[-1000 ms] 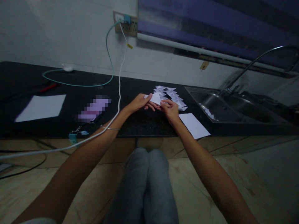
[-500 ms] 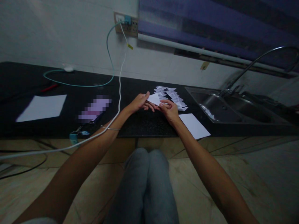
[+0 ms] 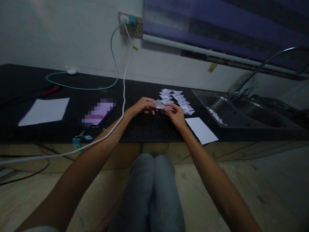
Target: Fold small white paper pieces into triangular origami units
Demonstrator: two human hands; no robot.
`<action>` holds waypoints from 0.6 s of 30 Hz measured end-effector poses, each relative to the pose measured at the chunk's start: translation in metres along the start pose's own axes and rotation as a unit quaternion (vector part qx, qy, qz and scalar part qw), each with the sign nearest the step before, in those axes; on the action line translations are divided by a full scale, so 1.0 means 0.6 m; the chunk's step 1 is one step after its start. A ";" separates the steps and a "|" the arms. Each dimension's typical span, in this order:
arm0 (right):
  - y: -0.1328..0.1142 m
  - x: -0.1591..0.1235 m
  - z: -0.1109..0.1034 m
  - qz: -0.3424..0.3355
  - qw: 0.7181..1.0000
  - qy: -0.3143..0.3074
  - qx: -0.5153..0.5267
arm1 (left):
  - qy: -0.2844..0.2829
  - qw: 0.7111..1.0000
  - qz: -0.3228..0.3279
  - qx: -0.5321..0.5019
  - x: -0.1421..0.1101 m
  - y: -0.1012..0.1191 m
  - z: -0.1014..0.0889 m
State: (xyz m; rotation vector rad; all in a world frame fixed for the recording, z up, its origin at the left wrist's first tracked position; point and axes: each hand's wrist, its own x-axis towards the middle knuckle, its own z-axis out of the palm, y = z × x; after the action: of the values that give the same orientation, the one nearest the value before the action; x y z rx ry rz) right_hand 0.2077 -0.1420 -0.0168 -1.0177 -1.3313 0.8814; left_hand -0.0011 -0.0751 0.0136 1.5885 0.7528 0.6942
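Note:
Between my two hands, a small folded piece of white paper (image 3: pixel 158 104) is held up over the dark counter. My left hand (image 3: pixel 144 105) pinches its left side, thumb on top. At its right corner, the fingertips of my right hand (image 3: pixel 175 112) are closed on it. Just behind lie two rows of folded white paper pieces (image 3: pixel 178 97) with pointed tips, several in each row. A stack or sheet of white paper (image 3: pixel 201 130) rests beside my right wrist, near the counter's front edge.
A phone (image 3: pixel 100 112) with a blurred screen and a larger white sheet (image 3: pixel 44 111) lie to the left. A white cable (image 3: pixel 124 87) hangs from the wall socket (image 3: pixel 137 27) across my left forearm. At right is a metal sink (image 3: pixel 231 112) with a curved faucet (image 3: pixel 258 66).
The paper in my hands now looks smaller and pointed at the top. My left thumb has come down onto it, and its fingers have drawn in.

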 end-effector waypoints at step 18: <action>0.004 -0.001 -0.011 0.121 0.984 -0.041 0.125 | 0.013 0.999 0.005 0.035 -0.004 0.004 -0.005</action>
State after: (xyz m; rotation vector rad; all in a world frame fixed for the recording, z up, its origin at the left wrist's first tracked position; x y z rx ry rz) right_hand 0.2143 -0.1425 -0.0189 -0.9658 -1.1436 1.2522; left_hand -0.0050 -0.0752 0.0161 1.6509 0.7965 0.7044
